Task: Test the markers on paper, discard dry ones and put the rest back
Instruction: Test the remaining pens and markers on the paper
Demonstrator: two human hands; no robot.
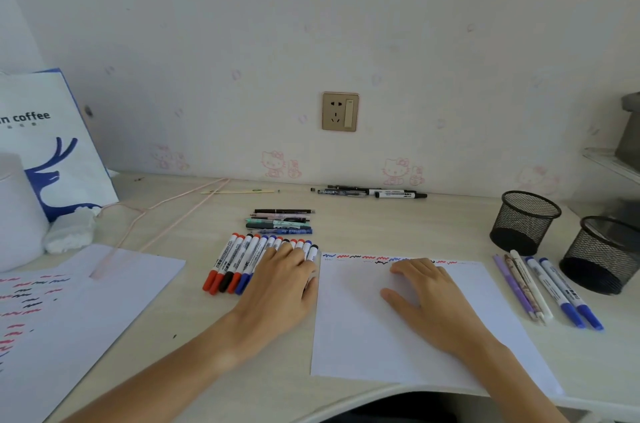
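Two hands lie flat on the desk (346,221). Left hand (280,287), fingers straight, presses on the near end of a row of markers (242,260) lying side by side, grasping none. Right hand (429,298) rests released on the test paper (363,336), its fingertips just below the coloured scribbles (369,257). To the right of that hand lie more markers and pens (547,287), and beyond them two mesh cups (524,221). A used sheet (69,301) lies left of the left hand.
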